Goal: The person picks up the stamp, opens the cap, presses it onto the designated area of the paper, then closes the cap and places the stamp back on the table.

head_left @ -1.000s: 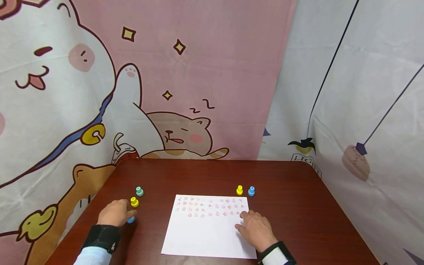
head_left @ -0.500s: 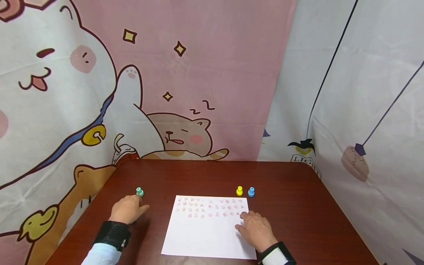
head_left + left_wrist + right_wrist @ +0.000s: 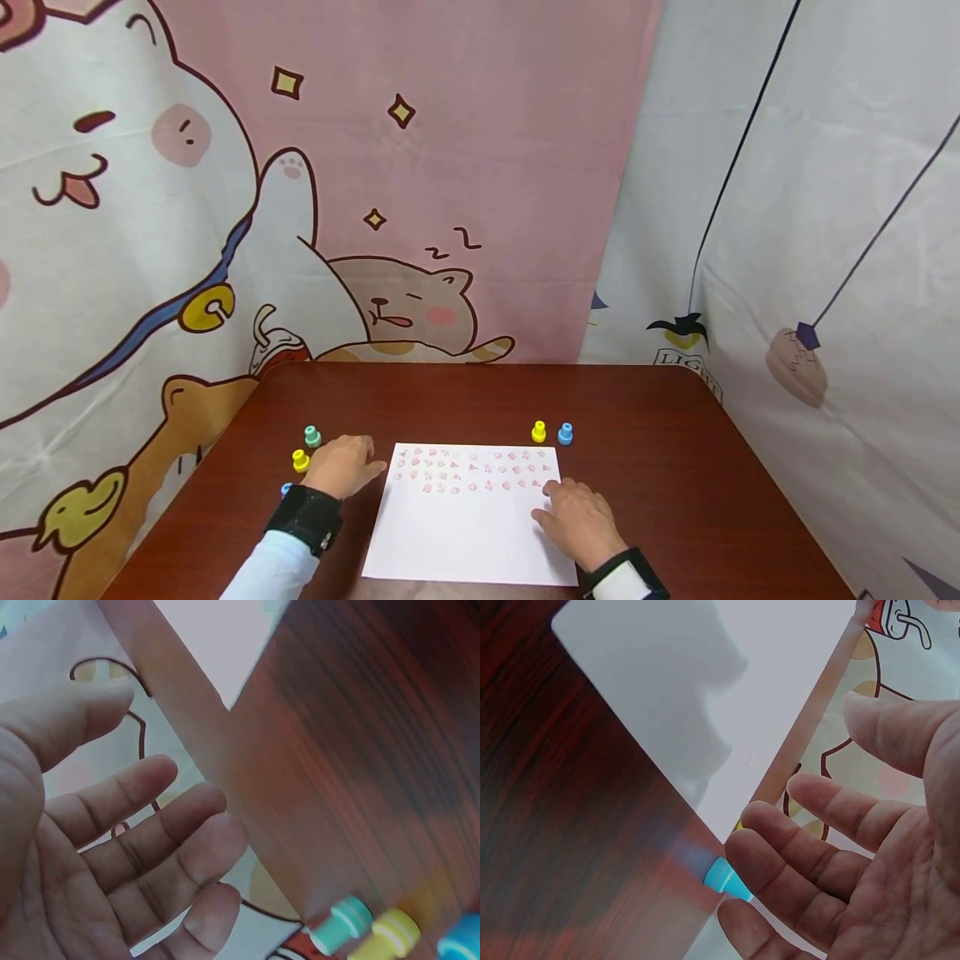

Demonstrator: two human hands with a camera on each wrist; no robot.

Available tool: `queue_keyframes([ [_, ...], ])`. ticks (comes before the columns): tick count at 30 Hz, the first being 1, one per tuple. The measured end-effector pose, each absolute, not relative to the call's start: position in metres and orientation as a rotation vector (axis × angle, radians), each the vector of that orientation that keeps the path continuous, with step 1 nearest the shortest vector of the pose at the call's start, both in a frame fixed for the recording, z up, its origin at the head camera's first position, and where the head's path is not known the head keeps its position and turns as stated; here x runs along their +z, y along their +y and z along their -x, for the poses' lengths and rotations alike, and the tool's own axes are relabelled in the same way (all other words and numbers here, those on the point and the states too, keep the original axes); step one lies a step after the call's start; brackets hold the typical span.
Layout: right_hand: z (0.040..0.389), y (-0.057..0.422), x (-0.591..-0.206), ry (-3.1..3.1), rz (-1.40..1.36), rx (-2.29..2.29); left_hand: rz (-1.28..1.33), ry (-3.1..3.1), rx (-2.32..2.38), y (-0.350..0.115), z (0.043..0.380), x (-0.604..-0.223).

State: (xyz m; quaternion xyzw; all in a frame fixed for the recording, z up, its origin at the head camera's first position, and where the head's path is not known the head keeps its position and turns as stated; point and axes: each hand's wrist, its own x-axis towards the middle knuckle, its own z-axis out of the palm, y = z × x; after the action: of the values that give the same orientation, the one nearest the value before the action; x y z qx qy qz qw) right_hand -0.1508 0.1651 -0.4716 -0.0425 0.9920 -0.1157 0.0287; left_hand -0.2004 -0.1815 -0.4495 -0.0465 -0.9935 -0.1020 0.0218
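A white sheet of paper with rows of small pink printed marks lies on the table. My left hand hovers just left of it, its fingers loosely bent and nothing in the palm in the left wrist view. Left of that hand stand three small stamps: a green one, a yellow one and a blue one, partly hidden by the wrist. My right hand is at the paper's right edge, fingers relaxed and holding nothing. Beyond the paper are a yellow stamp and a blue stamp.
The dark red-brown table extends right of the paper. Behind it hangs a pink and white cloth with cartoon animals. In the right wrist view a blue stamp shows beyond the fingers.
My left hand has moved right, from over the left-hand stamps towards the paper, uncovering the yellow stamp and part of the blue one. The right hand has stayed at the paper.
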Motion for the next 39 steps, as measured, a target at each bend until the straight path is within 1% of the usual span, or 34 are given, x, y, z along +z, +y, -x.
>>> queue_keyframes([
  [7, 0.151, 0.166, -0.472, 3.052, 0.124, -0.365, 0.208, -3.112, -0.267, -0.15, 0.21, -0.45],
  [16, 0.151, 0.168, -0.472, 3.012, 0.097, -0.394, 0.456, -3.019, -0.186, -0.105, 0.224, -0.45],
  [28, 0.152, 0.172, -0.472, 2.978, 0.05, -0.401, 0.668, -2.961, -0.139, -0.049, 0.236, -0.452],
  [39, 0.152, 0.176, -0.471, 2.957, 0.025, -0.407, 0.728, -3.0, -0.095, -0.007, 0.251, -0.453],
])
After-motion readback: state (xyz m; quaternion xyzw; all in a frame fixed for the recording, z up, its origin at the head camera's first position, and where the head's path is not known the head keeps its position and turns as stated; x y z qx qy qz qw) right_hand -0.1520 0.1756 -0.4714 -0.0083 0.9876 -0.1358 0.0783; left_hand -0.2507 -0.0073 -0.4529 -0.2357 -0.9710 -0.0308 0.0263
